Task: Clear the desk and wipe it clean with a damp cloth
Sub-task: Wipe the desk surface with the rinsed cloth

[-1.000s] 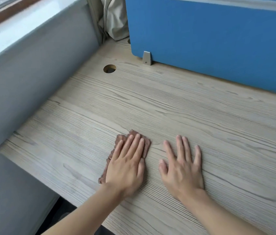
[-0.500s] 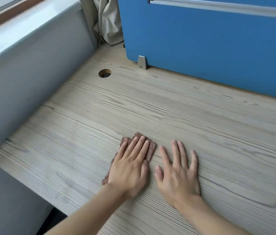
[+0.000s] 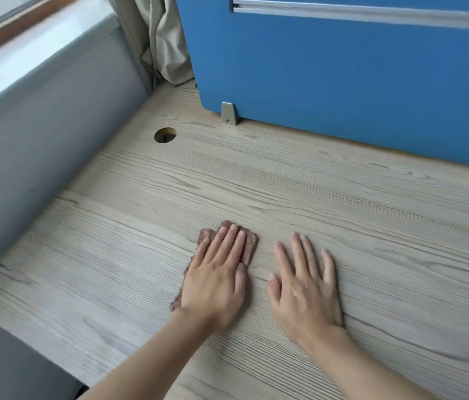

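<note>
**A:** Nearest first. Hands?

**B:** Two bare forearms enter from the bottom edge. The left hand lies flat on the brown cloth. Its fingers are straight and close together, pressing the cloth down onto the counter. Nothing is curled round it.

**A:** Right?

**B:** The right hand sits just beside it, palm down on the wood itself. Its fingers are straight and slightly spread, holding nothing and apart from the cloth.

**A:** Cloth position?

**B:** It's on the near-left part of the counter, mostly under the left palm. Only its far edge, a strip along the left side and a corner by the wrist show.

**A:** Handling?

**B:** It looks soft, limp, light and nappy. Whether it's damp can't be told. It would probably bunch if pushed from one edge, so a flat palm over the middle suits wiping. For lifting, pinch the far corner that sticks out past the fingertips.

**A:** Farther back?

**B:** Wood grain, then a round cable hole at far left. A grey bracket stands at the foot of the blue partition. A beige curtain hangs in the corner, and a grey wall panel runs along the left.

**A:** Step?

**B:** Wiping, probably. The far stretch likely needs passes.
</note>
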`<state>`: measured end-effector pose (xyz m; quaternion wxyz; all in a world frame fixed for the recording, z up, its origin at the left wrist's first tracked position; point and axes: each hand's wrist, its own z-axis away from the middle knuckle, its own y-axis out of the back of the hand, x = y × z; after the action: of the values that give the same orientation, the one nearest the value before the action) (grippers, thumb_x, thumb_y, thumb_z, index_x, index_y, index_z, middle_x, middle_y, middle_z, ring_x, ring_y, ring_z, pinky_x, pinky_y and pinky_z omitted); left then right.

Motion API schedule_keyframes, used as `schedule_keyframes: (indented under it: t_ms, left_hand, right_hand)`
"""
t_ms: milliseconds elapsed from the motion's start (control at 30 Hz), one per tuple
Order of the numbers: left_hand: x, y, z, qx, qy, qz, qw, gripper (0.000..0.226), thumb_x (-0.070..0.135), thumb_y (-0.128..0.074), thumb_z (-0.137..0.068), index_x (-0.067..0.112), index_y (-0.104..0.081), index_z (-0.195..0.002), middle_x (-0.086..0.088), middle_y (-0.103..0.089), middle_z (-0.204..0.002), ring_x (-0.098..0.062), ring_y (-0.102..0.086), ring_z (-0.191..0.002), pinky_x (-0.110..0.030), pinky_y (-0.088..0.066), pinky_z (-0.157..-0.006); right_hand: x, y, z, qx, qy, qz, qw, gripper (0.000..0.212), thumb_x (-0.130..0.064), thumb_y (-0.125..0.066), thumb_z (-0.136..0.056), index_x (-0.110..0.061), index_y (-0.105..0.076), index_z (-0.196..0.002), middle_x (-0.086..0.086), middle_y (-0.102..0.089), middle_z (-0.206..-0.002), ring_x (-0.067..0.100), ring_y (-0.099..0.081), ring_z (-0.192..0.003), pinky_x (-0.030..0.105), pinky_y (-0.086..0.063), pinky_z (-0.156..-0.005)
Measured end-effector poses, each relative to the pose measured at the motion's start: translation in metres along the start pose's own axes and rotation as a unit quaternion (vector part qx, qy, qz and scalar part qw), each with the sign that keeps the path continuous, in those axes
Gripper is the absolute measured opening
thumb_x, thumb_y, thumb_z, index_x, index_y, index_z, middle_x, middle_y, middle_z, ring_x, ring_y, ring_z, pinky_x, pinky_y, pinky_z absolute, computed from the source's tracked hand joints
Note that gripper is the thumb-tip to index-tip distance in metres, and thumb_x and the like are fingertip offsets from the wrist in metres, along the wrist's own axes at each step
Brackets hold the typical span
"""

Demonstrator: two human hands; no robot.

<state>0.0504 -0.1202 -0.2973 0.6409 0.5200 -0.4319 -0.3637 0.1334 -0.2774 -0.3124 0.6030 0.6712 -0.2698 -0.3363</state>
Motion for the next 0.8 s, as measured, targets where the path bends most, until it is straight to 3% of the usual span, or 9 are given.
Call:
schedule_keyframes:
  t_ms: [100, 267, 400, 467, 633, 733, 800]
  left_hand:
    - [0.008, -0.002, -0.007, 0.012, 0.038, -0.009, 0.999, 0.065, 0.042, -0.010, -0.097, 0.024, -0.007, -0.160, 0.008, 0.002, -0.166, -0.008, 0.012, -0.152, -0.037, 0.000, -0.124]
    - [0.017, -0.005, 0.013, -0.009, -0.055, 0.008, 0.998, 0.060, 0.038, -0.026, -0.099, 0.020, -0.028, -0.156, 0.004, -0.019, -0.164, -0.010, -0.005, -0.153, -0.041, -0.013, -0.121]
    - [0.005, 0.002, -0.030, 0.005, 0.005, -0.006, 1.000, 0.064, 0.043, -0.009, -0.097, 0.027, -0.005, -0.159, 0.009, 0.003, -0.165, -0.006, 0.013, -0.151, -0.036, 0.002, -0.124]
    - [0.009, 0.003, -0.038, 0.013, 0.039, 0.001, 0.999, 0.065, 0.042, -0.008, -0.096, 0.027, -0.003, -0.159, 0.010, 0.006, -0.165, -0.006, 0.013, -0.151, -0.035, 0.003, -0.124]
    - [0.018, 0.001, -0.013, -0.027, -0.011, -0.007, 1.000, 0.062, 0.040, -0.014, -0.100, 0.024, -0.013, -0.159, 0.006, -0.005, -0.166, -0.008, 0.007, -0.152, -0.039, -0.005, -0.123]
    - [0.008, 0.004, -0.039, -0.010, 0.001, -0.005, 1.000, 0.064, 0.042, -0.006, -0.098, 0.025, -0.003, -0.159, 0.008, 0.007, -0.166, -0.006, 0.018, -0.150, -0.038, 0.000, -0.124]
    - [0.004, 0.009, -0.056, 0.001, 0.029, -0.002, 1.000, 0.065, 0.042, -0.004, -0.096, 0.025, 0.001, -0.159, 0.009, 0.011, -0.165, -0.006, 0.020, -0.149, -0.037, 0.002, -0.124]
  right_hand:
    - [-0.001, -0.001, 0.000, -0.002, 0.005, 0.002, 1.000, 0.064, -0.044, -0.038, -0.089, -0.016, -0.052, -0.145, 0.018, -0.040, -0.156, 0.030, -0.035, -0.146, 0.059, -0.025, -0.117]
    - [-0.002, 0.001, 0.001, 0.003, 0.002, -0.005, 1.000, 0.063, -0.044, -0.038, -0.090, -0.015, -0.055, -0.143, 0.018, -0.043, -0.154, 0.030, -0.037, -0.146, 0.059, -0.027, -0.116]
    - [-0.001, 0.000, 0.000, 0.015, 0.002, -0.017, 1.000, 0.063, -0.043, -0.041, -0.089, -0.015, -0.055, -0.143, 0.018, -0.043, -0.154, 0.030, -0.038, -0.145, 0.060, -0.026, -0.117]
    - [0.000, 0.000, 0.001, 0.009, 0.000, -0.020, 1.000, 0.063, -0.043, -0.042, -0.087, -0.015, -0.056, -0.142, 0.018, -0.045, -0.152, 0.031, -0.039, -0.144, 0.060, -0.026, -0.116]
    - [0.010, 0.012, -0.043, 0.004, -0.024, -0.032, 0.999, 0.045, -0.043, -0.041, -0.081, -0.022, -0.065, -0.112, 0.010, -0.060, -0.127, 0.031, -0.056, -0.121, 0.054, -0.037, -0.102]
    - [0.028, 0.006, -0.083, 0.003, -0.083, 0.005, 0.997, 0.060, -0.046, -0.034, -0.089, -0.023, -0.056, -0.139, 0.011, -0.049, -0.149, 0.029, -0.040, -0.141, 0.058, -0.021, -0.114]
    - [0.030, -0.006, -0.087, 0.000, -0.084, 0.024, 0.996, 0.064, -0.048, -0.032, -0.090, -0.022, -0.050, -0.146, 0.013, -0.042, -0.155, 0.030, -0.034, -0.146, 0.063, -0.017, -0.117]
